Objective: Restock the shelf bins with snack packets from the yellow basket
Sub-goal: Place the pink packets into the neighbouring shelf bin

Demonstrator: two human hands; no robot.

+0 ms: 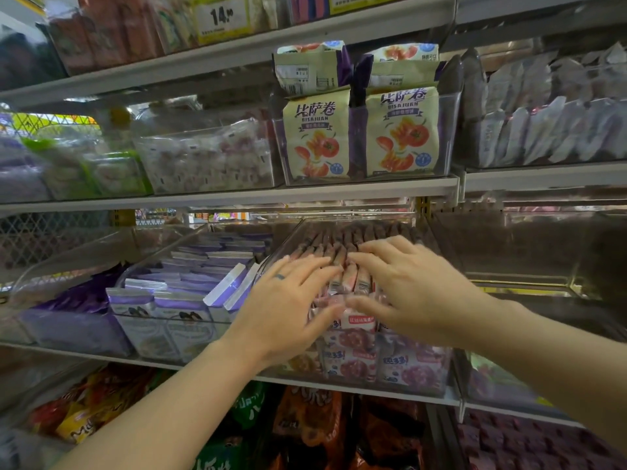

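Observation:
A clear shelf bin (437,374) on the middle shelf is packed with pink-and-white snack packets (353,361) standing in rows. My left hand (288,307) lies flat on the front packets, fingers spread, a ring on one finger. My right hand (407,286) rests palm down on the packets just right of it, fingers apart and reaching toward the left hand. Neither hand grips a packet. The packet tops (353,239) stretch to the back of the bin. The yellow basket is out of view.
A bin of purple-and-white packets (183,293) stands left of the pink bin. Above, a bin holds cream tomato-print bags (317,137). Silver packets (543,130) fill the upper right bin. Orange and green bags (305,425) sit on the shelf below. The bin to the right (529,266) looks nearly bare.

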